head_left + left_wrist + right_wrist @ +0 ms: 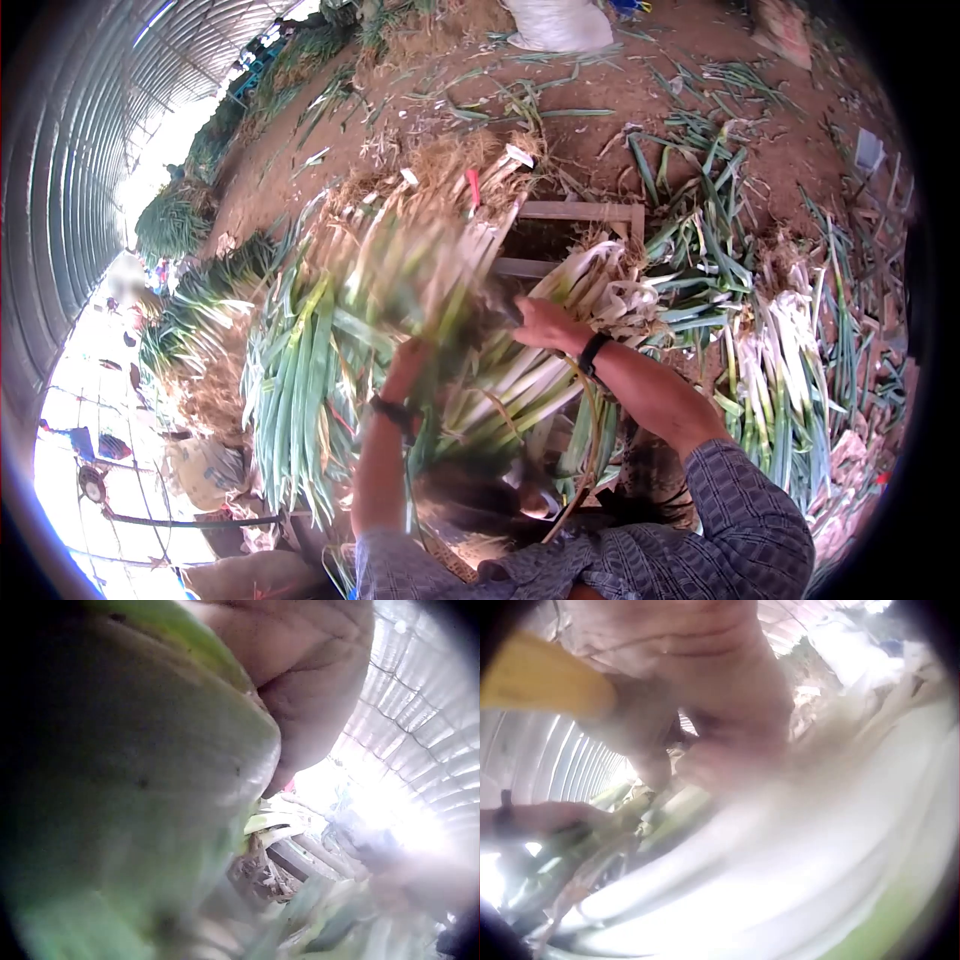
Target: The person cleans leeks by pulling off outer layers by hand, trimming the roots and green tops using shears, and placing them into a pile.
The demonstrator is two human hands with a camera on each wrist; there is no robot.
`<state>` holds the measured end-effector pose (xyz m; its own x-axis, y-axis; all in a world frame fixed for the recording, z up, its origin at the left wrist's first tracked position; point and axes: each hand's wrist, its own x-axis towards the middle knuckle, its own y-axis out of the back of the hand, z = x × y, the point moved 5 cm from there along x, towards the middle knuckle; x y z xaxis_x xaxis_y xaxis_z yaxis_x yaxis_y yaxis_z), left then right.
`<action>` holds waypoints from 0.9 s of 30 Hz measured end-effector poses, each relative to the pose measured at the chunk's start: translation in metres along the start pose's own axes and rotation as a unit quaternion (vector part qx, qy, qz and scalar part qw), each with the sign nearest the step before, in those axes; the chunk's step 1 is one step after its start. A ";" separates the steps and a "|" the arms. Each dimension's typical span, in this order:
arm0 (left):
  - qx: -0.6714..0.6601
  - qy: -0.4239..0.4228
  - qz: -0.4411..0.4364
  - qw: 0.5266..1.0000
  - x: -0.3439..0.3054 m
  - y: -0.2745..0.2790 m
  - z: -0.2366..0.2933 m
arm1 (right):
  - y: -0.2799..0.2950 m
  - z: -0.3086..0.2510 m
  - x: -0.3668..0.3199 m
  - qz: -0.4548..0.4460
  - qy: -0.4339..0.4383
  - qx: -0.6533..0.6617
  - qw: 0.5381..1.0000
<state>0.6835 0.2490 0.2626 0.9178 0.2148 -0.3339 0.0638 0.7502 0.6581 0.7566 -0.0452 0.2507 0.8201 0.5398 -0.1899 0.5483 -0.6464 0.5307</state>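
Beside the big pile, my left hand [405, 365] grips a bunch of large green onions; a broad green leaf [142, 780] fills much of the left wrist view under its palm. The upper stalks are blurred in the head view. Close to its right, my right hand [550, 325] holds a tool with a yellow handle [547, 679]. A dark blurred part [492, 298] shows by its fingers in the head view; I cannot tell what kind of tool it is. White onion stems [727, 885] lie right under this hand.
A wooden frame [580, 211] lies beyond the hands. Bundled onions [295, 370] with roots spread to the left, others [785, 360] to the right. Loose leaves litter the dirt floor [570, 130], and a white sack [562, 24] stands at the back.
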 end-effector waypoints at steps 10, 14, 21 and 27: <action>-0.241 0.044 -0.070 0.967 -0.010 -0.004 0.000 | -0.016 -0.025 -0.052 -0.164 0.022 0.005 0.986; -0.279 -0.069 -0.047 0.957 -0.012 -0.010 0.006 | -0.030 -0.036 -0.081 -0.118 0.122 -0.085 0.982; -0.017 -0.259 0.051 0.964 -0.026 -0.005 0.045 | -0.027 -0.032 -0.083 -0.079 0.119 -0.063 0.988; -0.087 -0.265 0.055 0.959 -0.013 -0.009 0.009 | -0.021 -0.033 -0.091 -0.106 0.122 -0.068 0.985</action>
<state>0.6747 0.2340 0.2675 0.9884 -0.0157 0.1513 -0.0681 0.8437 0.5325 0.6645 -0.0631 0.2838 0.6168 0.7790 -0.1127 0.6624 -0.4364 0.6088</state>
